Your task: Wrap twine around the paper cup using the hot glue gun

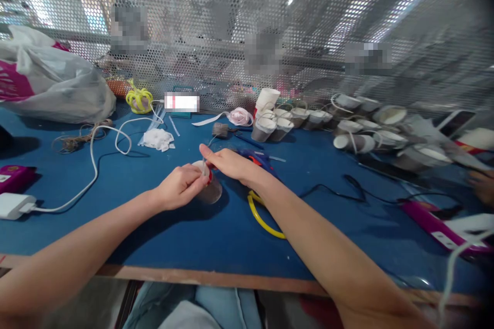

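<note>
Just left of the table's middle, a paper cup (pixel 212 193) with a grey-brown wrapped side and a bit of red near its rim tilts on the blue surface. My left hand (pixel 179 187) is closed at the cup's near left rim, fingers curled. On the other side my right hand (pixel 229 164) pinches at the rim, thumb raised; its fingertips are partly hidden. A thin pale strip shows between the two hands at the cup's mouth. Beneath my right forearm lie a blue glue gun (pixel 266 164), partly covered, and a yellow curved piece (pixel 266 225).
Wrapped cups with loop handles (pixel 266 128) stand at the back, more lying to the right (pixel 358 141). A twine roll (pixel 220 130), pink ribbon (pixel 240 116), white scraps (pixel 158 140), a white cable (pixel 92 157), a plastic bag (pixel 54 82) and a purple power strip (pixel 436 223) lie around.
</note>
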The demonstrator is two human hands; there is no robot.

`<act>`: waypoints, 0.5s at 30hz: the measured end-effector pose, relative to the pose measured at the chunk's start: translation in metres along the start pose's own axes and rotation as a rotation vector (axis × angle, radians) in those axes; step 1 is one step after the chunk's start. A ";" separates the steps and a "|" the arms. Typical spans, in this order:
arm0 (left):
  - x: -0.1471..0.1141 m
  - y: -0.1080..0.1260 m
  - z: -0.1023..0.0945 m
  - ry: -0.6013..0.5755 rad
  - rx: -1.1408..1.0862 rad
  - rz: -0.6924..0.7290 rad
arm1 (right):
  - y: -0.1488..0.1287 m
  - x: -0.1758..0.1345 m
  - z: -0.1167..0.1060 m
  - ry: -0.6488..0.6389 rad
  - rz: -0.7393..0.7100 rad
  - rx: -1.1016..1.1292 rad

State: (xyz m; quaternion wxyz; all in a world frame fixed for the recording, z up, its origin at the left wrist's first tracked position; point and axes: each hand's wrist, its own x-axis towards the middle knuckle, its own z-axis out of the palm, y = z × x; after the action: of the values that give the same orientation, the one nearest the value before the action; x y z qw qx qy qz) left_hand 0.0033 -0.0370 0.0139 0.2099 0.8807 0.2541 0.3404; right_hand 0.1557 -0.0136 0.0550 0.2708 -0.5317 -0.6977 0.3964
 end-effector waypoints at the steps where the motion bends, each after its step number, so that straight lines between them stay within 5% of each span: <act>1: 0.000 0.000 0.001 0.006 0.001 0.029 | -0.002 0.001 0.003 0.004 -0.005 0.020; 5: 0.001 0.001 0.001 0.014 -0.001 0.082 | -0.003 0.000 0.004 0.031 -0.029 0.153; 10: 0.001 0.003 -0.003 0.003 0.001 -0.081 | 0.005 -0.011 -0.007 0.101 -0.064 0.275; 15: 0.001 0.006 -0.002 -0.008 0.011 -0.009 | 0.011 -0.019 -0.009 0.123 0.005 0.079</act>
State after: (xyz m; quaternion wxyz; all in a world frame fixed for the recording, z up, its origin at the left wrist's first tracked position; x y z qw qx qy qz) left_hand 0.0040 -0.0408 0.0191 0.2075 0.8820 0.2592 0.3344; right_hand 0.1744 -0.0281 0.0515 0.3330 -0.5456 -0.6622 0.3911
